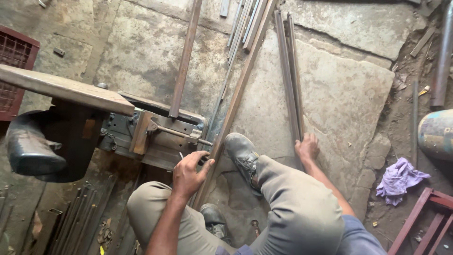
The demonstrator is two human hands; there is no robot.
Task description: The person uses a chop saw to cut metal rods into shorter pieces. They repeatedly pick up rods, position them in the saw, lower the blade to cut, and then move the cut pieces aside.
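Note:
I crouch on a stone floor with a grey shoe planted between my hands. My left hand is curled around the near part of a long rusty metal bar, which runs diagonally away across the floor, beside the screw handle of a machine vise. A small pale stick pokes out above its fingers. My right hand grips the near ends of a bundle of thin grey metal strips lying on a stone slab.
A flat brown bar sticks out of the vise. A thick beam and a dark machine body fill the left. Loose rods lie lower left. A purple rag, a drum and a red frame are at the right.

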